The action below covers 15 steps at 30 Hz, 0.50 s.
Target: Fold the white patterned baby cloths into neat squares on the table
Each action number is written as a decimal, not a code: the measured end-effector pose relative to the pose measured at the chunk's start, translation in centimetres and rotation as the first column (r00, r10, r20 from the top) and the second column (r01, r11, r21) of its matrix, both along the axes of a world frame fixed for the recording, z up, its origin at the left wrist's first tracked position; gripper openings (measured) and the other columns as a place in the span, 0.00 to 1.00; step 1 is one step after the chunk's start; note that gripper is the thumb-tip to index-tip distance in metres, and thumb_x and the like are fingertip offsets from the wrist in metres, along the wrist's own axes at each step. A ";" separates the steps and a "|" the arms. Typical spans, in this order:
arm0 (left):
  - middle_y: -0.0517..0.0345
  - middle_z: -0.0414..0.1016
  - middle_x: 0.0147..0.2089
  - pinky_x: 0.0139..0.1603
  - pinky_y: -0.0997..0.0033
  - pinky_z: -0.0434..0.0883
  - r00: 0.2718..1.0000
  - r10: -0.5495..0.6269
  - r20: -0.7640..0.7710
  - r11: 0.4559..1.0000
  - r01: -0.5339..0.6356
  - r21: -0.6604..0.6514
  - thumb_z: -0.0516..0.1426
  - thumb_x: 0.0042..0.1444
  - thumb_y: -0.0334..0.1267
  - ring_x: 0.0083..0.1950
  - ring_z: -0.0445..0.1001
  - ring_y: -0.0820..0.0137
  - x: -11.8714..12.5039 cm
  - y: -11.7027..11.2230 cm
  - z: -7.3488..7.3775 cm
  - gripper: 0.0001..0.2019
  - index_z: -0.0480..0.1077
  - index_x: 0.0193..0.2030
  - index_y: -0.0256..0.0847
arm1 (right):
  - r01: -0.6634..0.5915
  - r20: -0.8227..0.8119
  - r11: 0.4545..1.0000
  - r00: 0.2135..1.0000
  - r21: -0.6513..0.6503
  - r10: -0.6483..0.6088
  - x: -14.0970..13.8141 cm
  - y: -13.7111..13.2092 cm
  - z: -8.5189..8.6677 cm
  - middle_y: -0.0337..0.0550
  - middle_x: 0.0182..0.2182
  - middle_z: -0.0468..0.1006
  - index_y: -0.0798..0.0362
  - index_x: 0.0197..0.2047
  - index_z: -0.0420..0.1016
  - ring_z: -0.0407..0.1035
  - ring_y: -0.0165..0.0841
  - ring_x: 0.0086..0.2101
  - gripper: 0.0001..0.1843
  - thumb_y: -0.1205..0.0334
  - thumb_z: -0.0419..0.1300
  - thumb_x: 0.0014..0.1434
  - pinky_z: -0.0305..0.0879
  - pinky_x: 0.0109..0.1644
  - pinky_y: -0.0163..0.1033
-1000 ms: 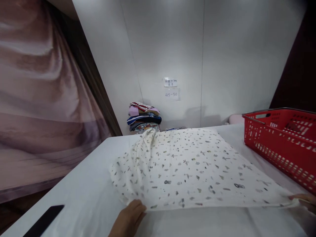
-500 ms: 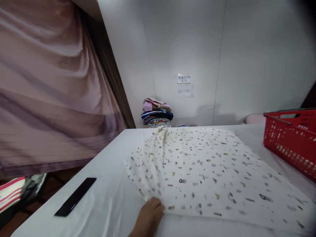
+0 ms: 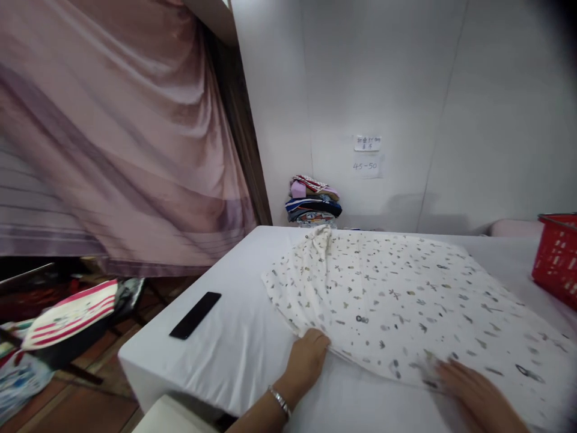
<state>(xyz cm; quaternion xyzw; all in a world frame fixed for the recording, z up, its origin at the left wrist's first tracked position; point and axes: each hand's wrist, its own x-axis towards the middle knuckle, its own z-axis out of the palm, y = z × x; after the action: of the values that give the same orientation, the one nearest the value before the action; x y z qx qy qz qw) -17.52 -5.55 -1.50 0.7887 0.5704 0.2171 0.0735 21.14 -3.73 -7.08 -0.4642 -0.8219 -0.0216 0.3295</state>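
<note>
Tabletop margin (image 3: 241, 307) left of printed cloth (image 3: 396, 300)

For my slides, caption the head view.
Left hand and right hand at the near edge of a printed white cloth.

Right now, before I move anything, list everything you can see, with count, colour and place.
Table: 1, white-covered, centre
Patterned cloth: 1, white with small muted motifs, spread on table
Black flat object: 1, black, table's left side
Basket: 1, red, right edge
Wall: 1, pale grey, behind
Paper signs: 2, white, on wall
Clothes pile: 1, multicoloured, beyond table
Curtain: 1, dusty pink, left
Striped cloth: 1, cream and red, lower left
Floor: 1, reddish brown, lower left
Bracelet: 1, silvery, left wrist
Left hand: 1, bare, at cloth's near edge
Right hand: 1, bare, blurred, over cloth's near part
</note>
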 end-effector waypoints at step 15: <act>0.52 0.71 0.45 0.45 0.63 0.67 0.991 0.115 0.067 0.990 -0.109 -0.086 0.51 0.54 0.32 0.48 0.67 0.63 -0.6 -0.1 -0.3 0.12 0.65 0.46 0.42 | -0.272 -0.045 0.903 0.961 -0.334 0.273 -23.1 2.7 3.0 0.45 0.40 0.76 0.50 0.41 0.74 0.70 0.38 0.42 0.18 0.64 0.43 0.58 0.68 0.45 0.43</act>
<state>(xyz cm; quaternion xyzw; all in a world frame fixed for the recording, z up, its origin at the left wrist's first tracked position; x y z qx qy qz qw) -18.13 -5.65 -1.78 0.7435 0.6192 0.2255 0.1140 -1.97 -1.04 -4.07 -0.3944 -0.8706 0.1646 0.2439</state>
